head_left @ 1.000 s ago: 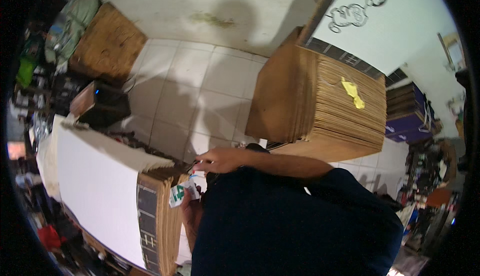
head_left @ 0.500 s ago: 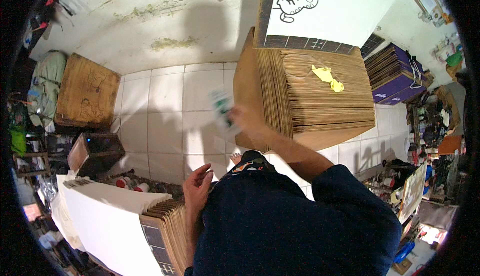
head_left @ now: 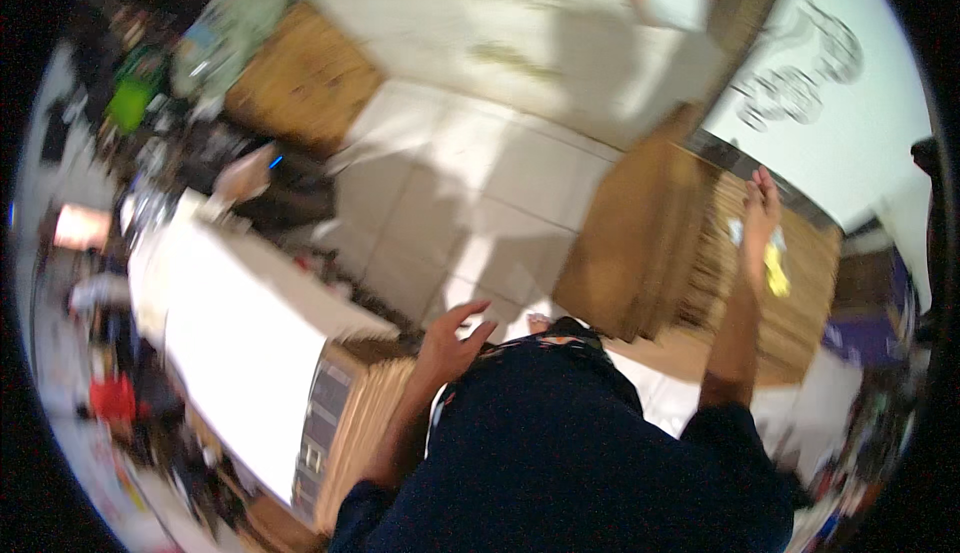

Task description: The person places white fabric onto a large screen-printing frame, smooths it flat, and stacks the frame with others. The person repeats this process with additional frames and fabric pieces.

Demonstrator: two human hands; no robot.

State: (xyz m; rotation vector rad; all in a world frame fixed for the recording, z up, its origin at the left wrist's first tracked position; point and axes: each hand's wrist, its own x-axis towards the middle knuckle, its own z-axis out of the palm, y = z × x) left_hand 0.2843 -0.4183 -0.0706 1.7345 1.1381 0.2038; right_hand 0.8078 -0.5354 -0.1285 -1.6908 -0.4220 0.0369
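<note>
My right hand (head_left: 760,215) reaches over a tall stack of brown cardboard sheets (head_left: 640,253), its fingers stretched toward the lower edge of a white panel with a black line drawing (head_left: 830,83). A crumpled yellow piece (head_left: 777,275) lies on the stack beside my right wrist. Something small and pale (head_left: 737,232) shows next to this hand; blur hides what it is and whether the hand touches it. My left hand (head_left: 455,345) hovers in front of my body, fingers apart and curved, holding nothing. Near it at the left stands a stack of boards (head_left: 365,433) topped with white sheet (head_left: 240,353).
A brown wooden board (head_left: 305,78) leans by the far left wall, near a dark box (head_left: 290,188) with a blue light. White floor tiles (head_left: 520,208) lie between the stacks. A purple box (head_left: 870,328) stands right of the cardboard. Clutter lines the left side.
My right hand has moved right, from above the floor to over the cardboard stack; the white-and-green item is no longer clearly in it. My left hand has lifted slightly. The view has turned left.
</note>
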